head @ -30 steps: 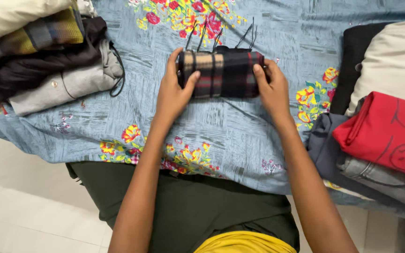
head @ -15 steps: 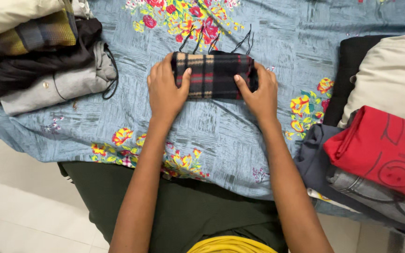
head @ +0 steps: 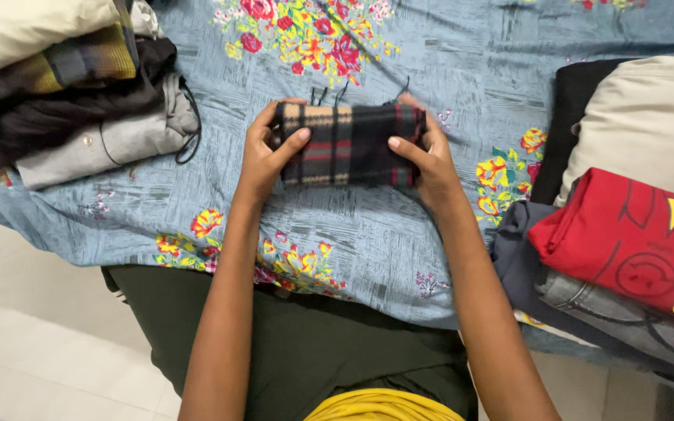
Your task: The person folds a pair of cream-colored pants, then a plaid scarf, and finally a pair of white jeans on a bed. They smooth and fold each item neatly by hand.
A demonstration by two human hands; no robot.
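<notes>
The ends of the folded plaid scarf are covered by the left hand and the right hand. The left clothes pile and right clothes pile are cut off by the frame edges.

Even, soft indoor light; faint shadows, no glare, sharp pic.

Both arms reach forward, left hand and right hand curled in grip.
</notes>
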